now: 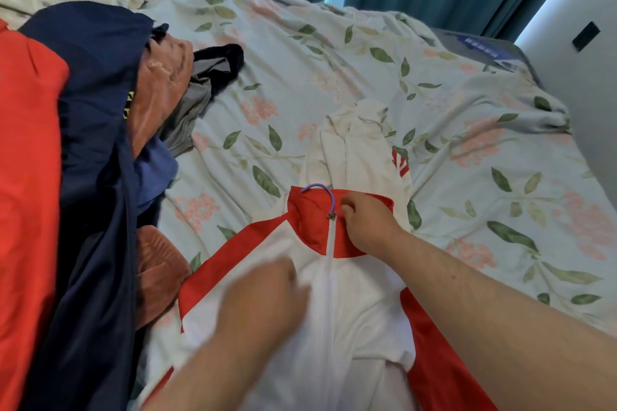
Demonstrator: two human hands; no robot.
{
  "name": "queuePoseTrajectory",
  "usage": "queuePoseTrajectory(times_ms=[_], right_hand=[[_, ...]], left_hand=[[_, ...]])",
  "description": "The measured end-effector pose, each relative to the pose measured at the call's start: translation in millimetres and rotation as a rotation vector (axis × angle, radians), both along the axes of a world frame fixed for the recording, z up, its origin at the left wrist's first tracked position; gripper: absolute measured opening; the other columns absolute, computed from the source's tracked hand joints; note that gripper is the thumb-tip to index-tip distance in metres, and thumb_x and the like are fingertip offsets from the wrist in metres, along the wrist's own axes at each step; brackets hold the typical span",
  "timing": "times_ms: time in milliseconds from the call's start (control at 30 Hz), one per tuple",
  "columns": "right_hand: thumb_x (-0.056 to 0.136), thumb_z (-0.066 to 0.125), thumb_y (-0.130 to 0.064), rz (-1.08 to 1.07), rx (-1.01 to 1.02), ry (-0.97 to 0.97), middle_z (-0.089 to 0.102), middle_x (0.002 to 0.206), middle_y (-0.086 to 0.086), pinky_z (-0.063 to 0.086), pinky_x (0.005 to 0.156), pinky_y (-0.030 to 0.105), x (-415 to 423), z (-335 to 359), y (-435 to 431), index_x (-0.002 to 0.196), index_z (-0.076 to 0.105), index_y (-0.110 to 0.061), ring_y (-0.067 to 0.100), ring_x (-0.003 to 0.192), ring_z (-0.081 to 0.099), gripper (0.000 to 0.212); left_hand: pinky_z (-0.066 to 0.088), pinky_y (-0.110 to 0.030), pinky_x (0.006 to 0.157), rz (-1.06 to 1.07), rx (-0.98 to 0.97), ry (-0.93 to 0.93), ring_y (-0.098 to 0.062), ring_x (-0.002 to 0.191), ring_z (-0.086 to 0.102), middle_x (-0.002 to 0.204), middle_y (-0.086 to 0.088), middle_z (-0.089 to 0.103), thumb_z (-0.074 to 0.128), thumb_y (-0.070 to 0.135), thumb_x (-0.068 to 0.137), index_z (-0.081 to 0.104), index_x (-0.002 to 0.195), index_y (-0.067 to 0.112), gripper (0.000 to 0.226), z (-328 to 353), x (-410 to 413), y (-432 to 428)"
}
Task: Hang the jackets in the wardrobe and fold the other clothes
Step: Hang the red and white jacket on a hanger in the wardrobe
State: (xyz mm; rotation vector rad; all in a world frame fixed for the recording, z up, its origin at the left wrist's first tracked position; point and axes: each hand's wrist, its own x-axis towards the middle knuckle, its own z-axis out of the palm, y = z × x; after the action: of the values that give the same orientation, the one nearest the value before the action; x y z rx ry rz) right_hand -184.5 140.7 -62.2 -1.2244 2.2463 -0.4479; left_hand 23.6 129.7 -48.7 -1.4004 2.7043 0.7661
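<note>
On bed [334, 60]: jacket [350, 310], hanger hook [320, 192] at collar [310, 223]; clothes pile [93, 143] left.

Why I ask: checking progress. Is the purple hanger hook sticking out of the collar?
Yes, the purple hanger hook curves out of the red collar by the right hand.

Soft daylight, left hand [267, 297] blurred, edges warped

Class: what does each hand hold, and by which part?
The right hand pinches the red-and-white jacket at its collar, beside the zip. The left hand is blurred; its hold cannot be told.
</note>
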Motion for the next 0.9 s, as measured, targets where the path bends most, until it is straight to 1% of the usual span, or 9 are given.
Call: queuePoseTrajectory(times_ms=[100,233,333,400,467,567,633,767,900], right_hand=[[0.097,0.042,-0.007,0.007,0.115,0.089,0.061,0.089,0.005,0.038,0.066,0.028,-2.2,-9.8,9.7,0.090,0.059,-0.010,0.024,0.085,0.059,0.018],[0.101,0.049,-0.018,-0.015,0.096,0.038,0.068,0.100,0.007,0.047,0.079,0.031,0.3,-15.0,12.1,0.105,0.068,-0.007,0.025,0.094,0.062,0.022],[0.102,0.050,-0.027,-0.018,0.036,-0.045,0.067,0.086,0.001,0.042,0.071,0.030,1.0,-13.4,12.4,0.085,0.068,-0.013,0.016,0.080,0.059,0.029],[0.103,0.048,-0.030,-0.040,-0.023,-0.140,0.056,0.067,-0.006,0.034,0.061,0.027,3.2,-8.2,13.9,0.062,0.055,-0.021,0.011,0.065,0.049,0.042],[0.102,0.046,-0.031,-0.079,-0.049,-0.230,0.047,0.056,-0.007,0.031,0.057,0.028,6.4,-1.3,15.6,0.053,0.043,-0.020,0.011,0.057,0.042,0.051],[0.097,0.054,-0.036,-0.217,-0.084,-0.483,0.059,0.063,-0.004,0.040,0.059,0.024,9.7,13.1,15.9,0.066,0.062,-0.007,0.013,0.063,0.052,0.043],[0.092,0.060,-0.039,-0.273,-0.118,-0.637,0.069,0.070,-0.004,0.044,0.062,0.022,12.8,31.1,15.1,0.076,0.074,-0.014,0.011,0.066,0.061,0.033],[0.100,0.050,-0.037,-0.141,-0.195,-0.647,0.075,0.077,-0.002,0.045,0.071,0.023,11.4,86.4,14.8,0.075,0.074,-0.021,0.001,0.066,0.064,0.038],[0.098,0.058,-0.030,0.067,-0.010,-0.622,0.065,0.069,-0.012,0.043,0.064,0.015,-6.3,176.1,22.4,0.089,0.072,-0.017,0.001,0.060,0.053,0.022]], left_hand=[[0.045,-0.039,0.076,0.145,-0.190,-0.031,-0.028,0.092,0.056,0.098,-0.002,0.058,0.058,0.040,0.090,0.054,0.096,0.018,0.024,1.3,-0.9,-54.1],[0.038,-0.033,0.062,0.054,0.175,-0.177,-0.017,0.075,0.056,0.084,0.002,0.059,0.044,0.042,0.099,0.048,0.089,0.022,0.022,-32.0,1.9,-73.8],[0.037,-0.032,0.060,0.021,0.271,-0.071,-0.019,0.075,0.057,0.079,0.002,0.058,0.044,0.038,0.100,0.047,0.078,0.022,0.027,-42.5,8.4,-67.7],[0.039,-0.035,0.064,-0.010,0.277,0.025,-0.019,0.074,0.057,0.075,0.003,0.058,0.044,0.041,0.100,0.046,0.073,0.021,0.033,-41.9,10.2,-59.8],[0.040,-0.034,0.061,-0.038,0.217,0.041,-0.015,0.069,0.055,0.070,0.005,0.057,0.045,0.046,0.098,0.044,0.070,0.024,0.035,-39.6,15.9,-51.2],[0.033,-0.028,0.053,-0.039,0.054,0.045,-0.011,0.065,0.053,0.068,0.006,0.055,0.045,0.047,0.097,0.039,0.071,0.027,0.034,-32.2,28.6,-38.3],[0.033,-0.028,0.053,-0.045,0.008,0.110,-0.010,0.063,0.052,0.066,0.007,0.055,0.046,0.048,0.096,0.039,0.072,0.028,0.032,-22.0,34.9,-33.5],[0.034,-0.026,0.054,-0.089,-0.076,0.216,-0.009,0.062,0.049,0.065,0.010,0.051,0.051,0.045,0.094,0.042,0.073,0.030,0.027,16.0,41.3,-31.5],[0.044,-0.031,0.057,-0.086,-0.157,0.326,-0.009,0.064,0.051,0.066,0.010,0.052,0.050,0.043,0.093,0.052,0.079,0.027,0.022,74.9,45.5,-34.3]])
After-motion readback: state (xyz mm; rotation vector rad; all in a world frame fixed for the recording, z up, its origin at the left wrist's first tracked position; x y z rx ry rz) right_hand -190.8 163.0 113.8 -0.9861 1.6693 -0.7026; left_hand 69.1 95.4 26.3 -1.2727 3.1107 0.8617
